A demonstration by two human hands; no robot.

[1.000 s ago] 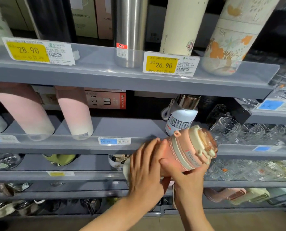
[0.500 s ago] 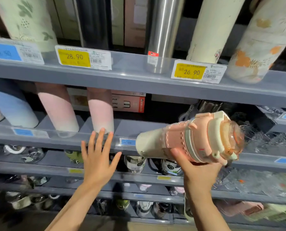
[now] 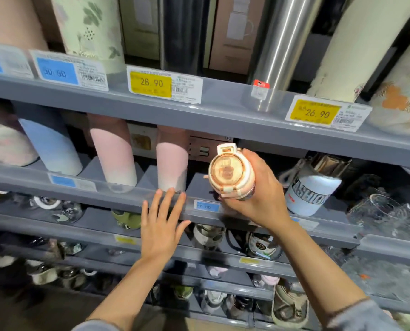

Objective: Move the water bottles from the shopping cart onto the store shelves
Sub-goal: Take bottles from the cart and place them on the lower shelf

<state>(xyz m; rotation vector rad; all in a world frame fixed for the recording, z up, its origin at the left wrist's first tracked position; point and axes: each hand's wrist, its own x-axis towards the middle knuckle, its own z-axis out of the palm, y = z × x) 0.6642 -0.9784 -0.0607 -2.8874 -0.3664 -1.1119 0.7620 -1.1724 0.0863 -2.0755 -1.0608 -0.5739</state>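
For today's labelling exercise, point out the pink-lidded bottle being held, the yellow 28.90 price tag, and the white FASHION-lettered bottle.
Pink-lidded bottle (image 3: 228,172): head view, on its round lid top.
Yellow 28.90 price tag (image 3: 151,83): head view, on the printed price.
White FASHION-lettered bottle (image 3: 310,194): head view, on its lettered body.

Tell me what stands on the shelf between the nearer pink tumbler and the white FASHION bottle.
In the head view, only the pink-lidded bottle, gripped by the right hand, occupies the gap between pink tumbler and FASHION bottle.

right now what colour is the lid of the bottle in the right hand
Cream-white rim with a translucent pink-orange top; the bottle lid faces the head camera.
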